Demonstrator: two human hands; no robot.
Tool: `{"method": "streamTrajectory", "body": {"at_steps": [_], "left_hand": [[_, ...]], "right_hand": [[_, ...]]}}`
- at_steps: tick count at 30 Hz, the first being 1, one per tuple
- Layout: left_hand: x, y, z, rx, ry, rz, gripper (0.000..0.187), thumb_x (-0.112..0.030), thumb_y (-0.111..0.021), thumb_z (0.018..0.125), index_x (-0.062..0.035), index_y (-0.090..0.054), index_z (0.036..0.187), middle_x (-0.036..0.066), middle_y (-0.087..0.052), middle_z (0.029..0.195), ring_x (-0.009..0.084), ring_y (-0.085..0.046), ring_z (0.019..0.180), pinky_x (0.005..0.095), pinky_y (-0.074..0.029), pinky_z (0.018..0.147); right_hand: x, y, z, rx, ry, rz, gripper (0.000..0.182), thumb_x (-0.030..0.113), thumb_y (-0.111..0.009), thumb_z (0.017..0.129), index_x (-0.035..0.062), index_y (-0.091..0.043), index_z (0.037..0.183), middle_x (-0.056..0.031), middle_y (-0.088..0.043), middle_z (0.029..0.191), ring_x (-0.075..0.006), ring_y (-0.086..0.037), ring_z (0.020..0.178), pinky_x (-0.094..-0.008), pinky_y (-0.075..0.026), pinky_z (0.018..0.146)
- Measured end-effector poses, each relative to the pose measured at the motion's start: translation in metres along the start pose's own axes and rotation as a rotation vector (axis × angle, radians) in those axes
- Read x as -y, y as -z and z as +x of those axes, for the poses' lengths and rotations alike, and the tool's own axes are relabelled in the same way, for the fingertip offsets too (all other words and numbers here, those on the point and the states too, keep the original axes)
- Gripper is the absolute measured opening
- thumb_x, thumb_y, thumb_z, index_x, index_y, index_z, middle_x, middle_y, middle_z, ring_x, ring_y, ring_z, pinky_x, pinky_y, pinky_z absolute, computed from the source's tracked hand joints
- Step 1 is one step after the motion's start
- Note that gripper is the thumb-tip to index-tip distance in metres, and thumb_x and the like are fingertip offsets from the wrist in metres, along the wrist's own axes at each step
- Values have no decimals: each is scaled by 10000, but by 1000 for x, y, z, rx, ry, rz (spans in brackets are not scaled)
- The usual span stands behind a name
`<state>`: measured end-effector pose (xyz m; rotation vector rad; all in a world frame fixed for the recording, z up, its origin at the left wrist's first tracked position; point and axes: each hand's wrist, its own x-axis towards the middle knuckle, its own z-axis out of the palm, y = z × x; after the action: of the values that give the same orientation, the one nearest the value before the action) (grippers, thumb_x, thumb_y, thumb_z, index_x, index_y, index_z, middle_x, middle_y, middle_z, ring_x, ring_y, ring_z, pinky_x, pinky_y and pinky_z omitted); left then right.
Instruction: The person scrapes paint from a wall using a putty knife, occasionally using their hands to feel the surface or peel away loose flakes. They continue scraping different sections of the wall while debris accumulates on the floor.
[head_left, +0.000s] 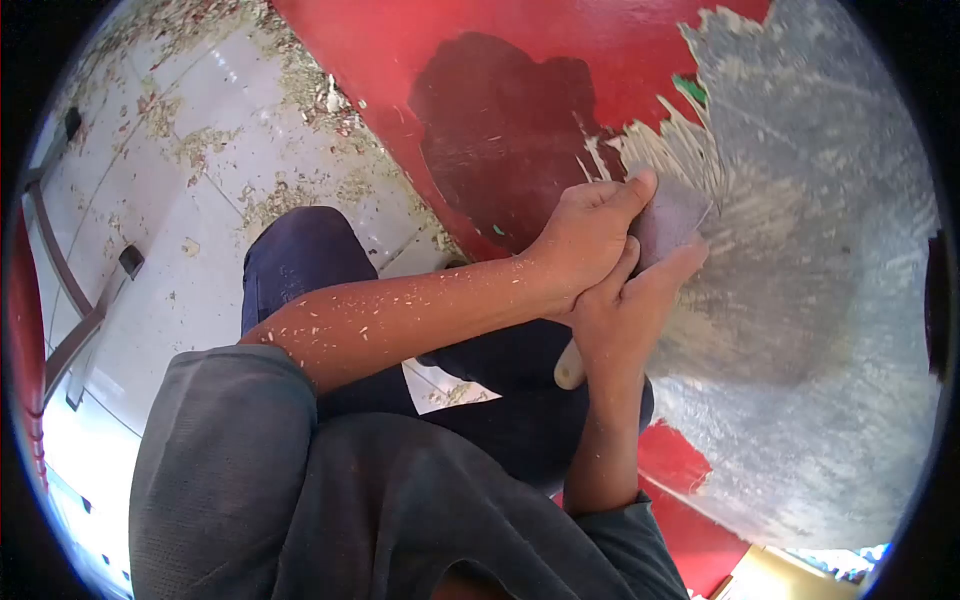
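My left hand (590,235) and my right hand (635,305) are both closed around a scraper, close together on it. The scraper's broad grey blade (675,215) points up and to the right, its edge against the surface. Its pale rounded handle end (570,367) sticks out below, beside my right wrist. The blade meets a ragged fringe of peeled, cream-coloured strips (675,150). To the right lies a large bare grey area (800,300) with streaks; above and left, the surface still carries red paint (350,40). My fingers hide the middle of the scraper.
Chips and flakes (290,70) litter the white tiled floor (190,260) along the red edge. A dark metal frame with legs (85,325) stands at the far left. My bent knee (305,250) is beside the panel. Small flakes cling to my left forearm (400,320).
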<state>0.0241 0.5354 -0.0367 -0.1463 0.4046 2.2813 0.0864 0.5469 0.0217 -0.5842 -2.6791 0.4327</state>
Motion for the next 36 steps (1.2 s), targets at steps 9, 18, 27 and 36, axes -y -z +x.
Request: {"method": "streamTrajectory", "body": {"at_steps": [9,18,27,36], "left_hand": [[12,3,-3,33,51,-23,382,-368,-498,961,-68,-575,738,-13,-537,684,66,-469,584,249,-411,517],[-20,10,-7,-7,24,367,437,-412,-462,964,-5,-610,909,41,-587,849,106,-517,737,295,-456,683],[23,8,-8,97,176,27,349,-383,-496,961,-51,-593,912,8,-562,827,62,-504,727,240,-442,650],[24,6,-12,48,193,-96,339,-370,-468,975,-68,-610,912,-5,-573,846,58,-503,728,236,-436,677]], "right_hand": [[-10,-4,-1,5,24,-21,384,91,-430,912,-90,-295,1222,-309,-468,1117,-402,-496,1096,-409,-368,932],[-11,-9,0,11,37,-57,385,78,-432,901,-96,-302,1220,-319,-470,1111,-447,-507,1056,-435,-367,930],[-21,3,-11,30,31,-126,394,84,-444,903,-101,-306,1222,-315,-483,1121,-434,-518,1038,-441,-383,910],[-25,4,-15,53,-18,-224,406,83,-451,912,-91,-294,1244,-316,-494,1108,-435,-516,1061,-431,-384,917]]}}
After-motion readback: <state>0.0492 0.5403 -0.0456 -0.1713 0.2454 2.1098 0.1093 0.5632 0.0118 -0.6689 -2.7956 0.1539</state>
